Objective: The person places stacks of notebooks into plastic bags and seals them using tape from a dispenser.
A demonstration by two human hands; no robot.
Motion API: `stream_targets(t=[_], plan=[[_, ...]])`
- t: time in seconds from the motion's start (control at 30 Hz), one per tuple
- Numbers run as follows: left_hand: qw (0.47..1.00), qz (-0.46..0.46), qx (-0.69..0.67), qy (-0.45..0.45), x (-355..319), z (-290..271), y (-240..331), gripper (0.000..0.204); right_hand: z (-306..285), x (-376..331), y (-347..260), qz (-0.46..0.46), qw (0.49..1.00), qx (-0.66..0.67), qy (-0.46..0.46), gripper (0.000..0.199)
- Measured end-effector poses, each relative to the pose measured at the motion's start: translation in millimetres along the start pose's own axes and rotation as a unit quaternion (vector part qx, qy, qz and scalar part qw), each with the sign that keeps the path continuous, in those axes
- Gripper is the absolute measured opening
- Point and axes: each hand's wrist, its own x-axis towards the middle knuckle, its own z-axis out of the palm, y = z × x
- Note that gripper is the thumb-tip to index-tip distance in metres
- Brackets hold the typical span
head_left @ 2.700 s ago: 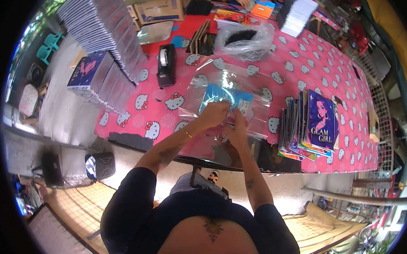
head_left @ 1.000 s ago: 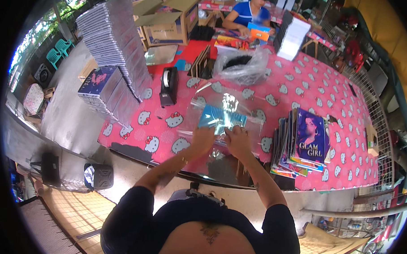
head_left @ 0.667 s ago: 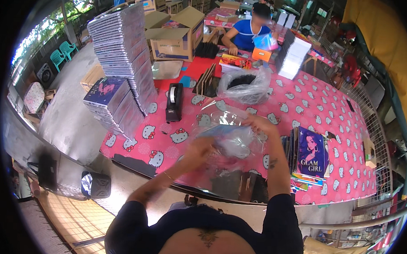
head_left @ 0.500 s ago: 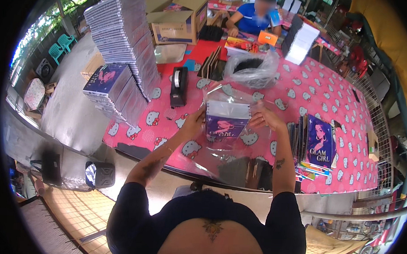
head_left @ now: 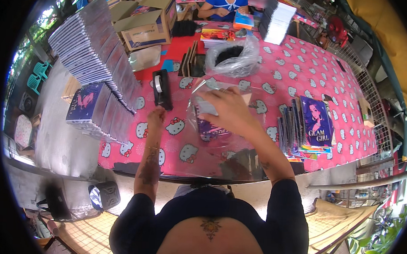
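Far left: a slanted stack of wrapped notebooks (head_left: 96,56) leaning across the table's left edge, with a lower pile of notebooks (head_left: 93,112) below it, dark purple covers up. Behind them, an open cardboard box (head_left: 146,22).

Next along, a black tape dispenser (head_left: 161,88) standing on the pink patterned tablecloth (head_left: 304,68). Just below and right of it, the left hand (head_left: 156,117) — forearm stretched straight up from the lower edge, wrist slightly bent, fingers curled loosely and pointing at the dispenser's base. Close to the dispenser, possibly touching; cannot tell whether anything is pinched between the fingers.

Centre: a clear plastic sleeve (head_left: 215,123) lying flat on the cloth, with a purple-covered notebook (head_left: 209,127) inside it. Right hand (head_left: 227,109) pressed on top, palm down, forearm coming in diagonally from the lower right, fingers closed over the sleeve's upper end and a pale flat piece there — gripping sleeve and notebook together.

Behind the sleeve, a crumpled clear bag (head_left: 233,58) with something dark inside.

Right: a fanned row of spiral notebooks (head_left: 309,126), the top one showing a drawn figure on blue. Far back, another person's hands (head_left: 225,11) at the table's far end, beside a white stack (head_left: 276,22).
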Motion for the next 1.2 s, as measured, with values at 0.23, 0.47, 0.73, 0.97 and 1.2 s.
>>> stream_targets(t=[0.23,0.47,0.73,0.97,1.2], plan=[[0.894,0.171,0.356,-0.212,-34,24,129,0.018,1,12,-7,0.017,0.998,-0.044,-0.045,0.048],[0.82,0.286,0.217,-0.445,-77,112,199,0.024,-2,28,-18,0.045,0.991,-0.019,-0.121,0.052],[0.779,0.349,0.256,-0.453,-81,132,213,0.009,-2,-81,85,0.143,0.962,0.214,0.096,0.059],[0.616,0.526,0.465,-0.359,-92,182,129,0.028,38,-73,82,0.001,0.991,0.107,-0.083,0.056],[0.902,0.165,0.292,-0.271,-64,169,118,0.07,49,-57,111,0.153,0.91,0.364,0.125,0.061]])
